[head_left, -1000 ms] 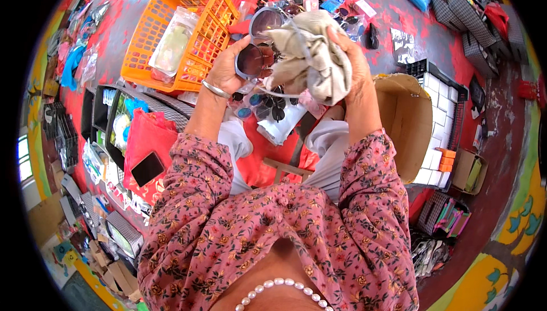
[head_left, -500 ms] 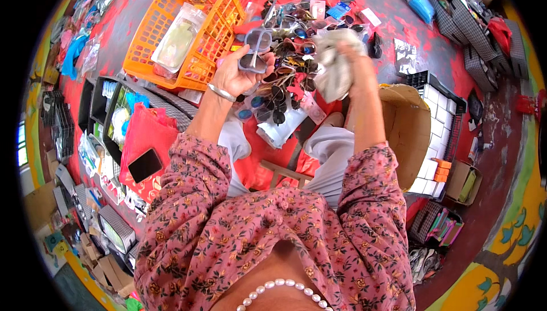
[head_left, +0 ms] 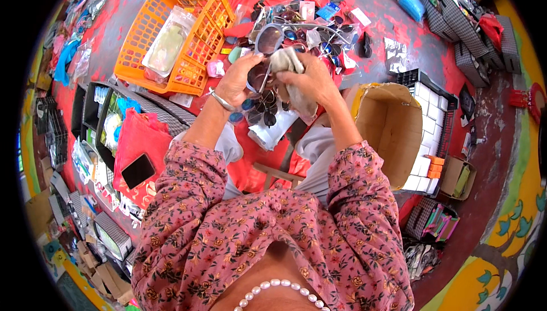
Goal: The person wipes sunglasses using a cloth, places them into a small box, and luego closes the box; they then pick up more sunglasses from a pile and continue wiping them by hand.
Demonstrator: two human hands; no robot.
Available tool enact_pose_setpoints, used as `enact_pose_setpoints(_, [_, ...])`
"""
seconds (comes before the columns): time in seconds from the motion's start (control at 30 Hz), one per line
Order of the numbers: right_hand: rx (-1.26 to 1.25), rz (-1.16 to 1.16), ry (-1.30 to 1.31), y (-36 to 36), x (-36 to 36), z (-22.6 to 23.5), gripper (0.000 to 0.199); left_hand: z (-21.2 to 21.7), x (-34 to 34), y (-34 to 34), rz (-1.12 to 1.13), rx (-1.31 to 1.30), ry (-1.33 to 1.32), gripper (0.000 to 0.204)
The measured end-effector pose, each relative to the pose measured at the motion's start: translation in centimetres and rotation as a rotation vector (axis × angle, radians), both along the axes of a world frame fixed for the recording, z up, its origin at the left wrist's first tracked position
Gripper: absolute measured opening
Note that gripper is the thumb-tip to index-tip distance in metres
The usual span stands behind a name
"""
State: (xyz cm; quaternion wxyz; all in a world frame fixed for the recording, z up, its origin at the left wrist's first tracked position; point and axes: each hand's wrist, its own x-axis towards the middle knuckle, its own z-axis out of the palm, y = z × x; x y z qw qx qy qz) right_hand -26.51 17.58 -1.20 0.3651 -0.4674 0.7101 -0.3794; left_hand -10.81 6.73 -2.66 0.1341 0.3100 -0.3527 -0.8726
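A pair of sunglasses with large grey lenses and a pale frame is gripped in my left hand, turned so one lens stands above the other. My right hand is closed round a crumpled, greyish-white cloth and presses it against the frame, beside the upper lens. One temple arm stretches out to the right over the pile. Beneath both hands lies a heap of many sunglasses, some in clear plastic. The cloth and my fingers hide part of the lower lens.
An orange plastic basket holding a clear-wrapped package stands at the left. A black phone lies on red fabric nearer me. To the right are an open cardboard box and a black crate of white boxes. Checkered organizers sit far right.
My right hand has brought the cloth leftward from the right of the heap onto the sunglasses. My left hand keeps its hold on them, with a temple arm now extended rightward.
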Motion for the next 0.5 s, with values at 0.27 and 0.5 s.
enact_pose_setpoints(0.27, [0.090, 0.038, -1.133, 0.6, 0.2, 2.6, 0.042, 1.5, 0.3, -0.5, 0.019, -0.089, 0.034, 0.027])
enact_pose_setpoints(0.5, [-0.374, 0.441, -0.438, 0.1, 0.2, 1.7, 0.039, 0.6, 1.0, -1.9, 0.053, 0.160, 0.059, 0.032])
